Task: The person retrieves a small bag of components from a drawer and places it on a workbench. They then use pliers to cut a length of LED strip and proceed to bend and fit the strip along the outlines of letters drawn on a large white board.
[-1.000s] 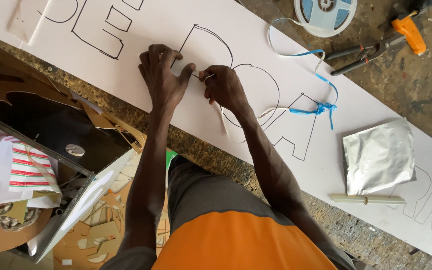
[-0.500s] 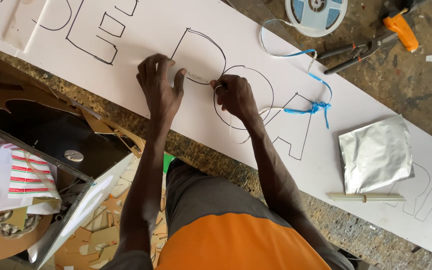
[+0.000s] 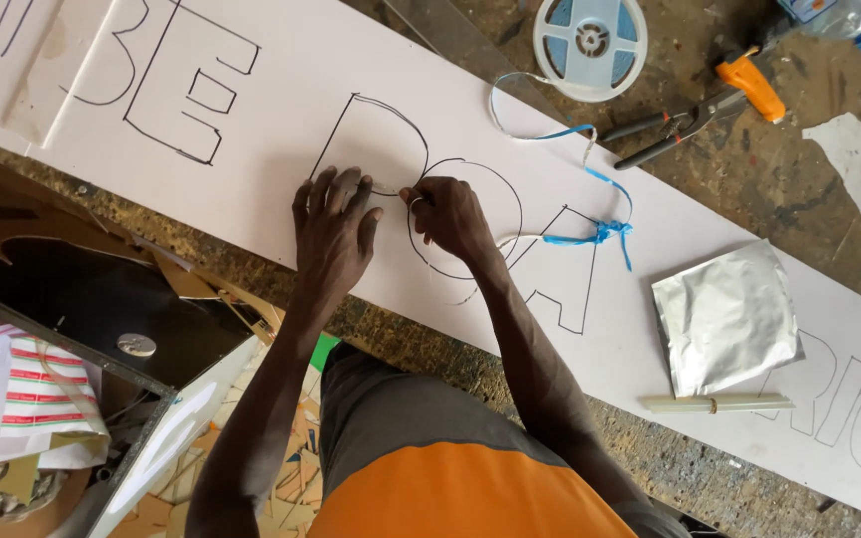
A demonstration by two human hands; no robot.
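left hand [image 3: 336,234] flat, fingers spread, pinning board [image 3: 281,149] near its front edge | right hand [image 3: 450,214] pinching strip [image 3: 560,134] on outline, mid-board | tip: press strip along line, steady the board

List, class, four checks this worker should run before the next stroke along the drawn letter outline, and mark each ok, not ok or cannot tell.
1. Left hand pressed flat on the white board, steadying it: ok.
2. Right hand placed at the outline: ok.
3. What the right hand grips: cannot tell, it is hidden.
4. Blue strip lies across nearby letters: not ok.
5. Pliers and silver pouch away from both hands: ok.
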